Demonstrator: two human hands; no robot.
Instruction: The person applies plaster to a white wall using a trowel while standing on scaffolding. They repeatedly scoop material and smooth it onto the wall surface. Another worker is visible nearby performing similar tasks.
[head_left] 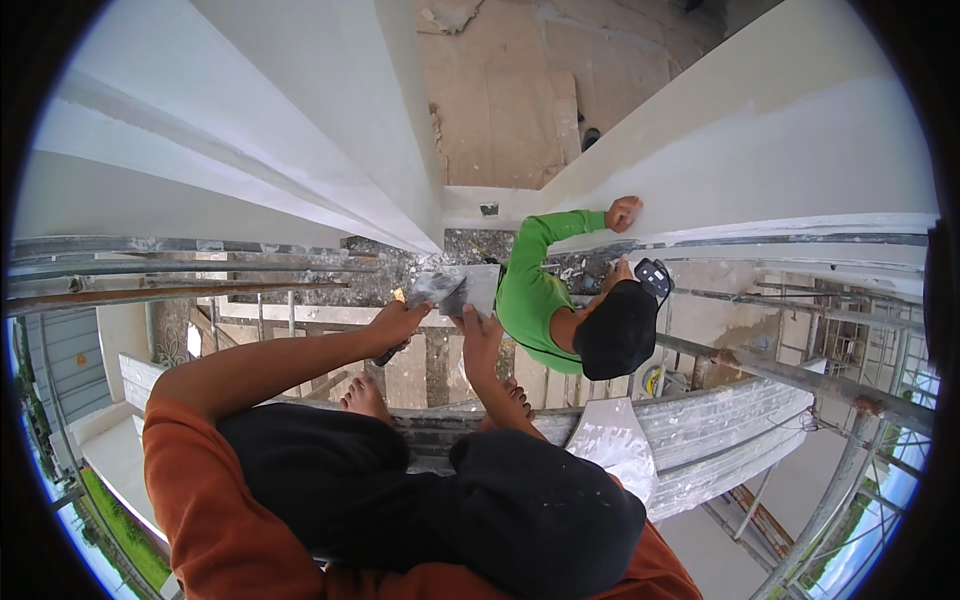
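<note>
I sit high on a scaffold, both forearms reaching forward over my knees. My left hand (398,325) is closed round the dark handle of a putty knife (432,288), whose grey, smeared blade points forward and right. My right hand (481,340) grips the near edge of a flat grey plate (484,288), its thumb and fingers at that edge. The knife blade lies over the plate's left part; whether they touch I cannot tell. The plate's exact kind is not clear.
A co-worker in a green top and dark cap (545,310) stands close on the right, one hand against the white wall (760,150). Scaffold pipes (800,378) cross both sides. A white-smeared board (612,445) lies right of my knees. A pale column (330,100) rises ahead.
</note>
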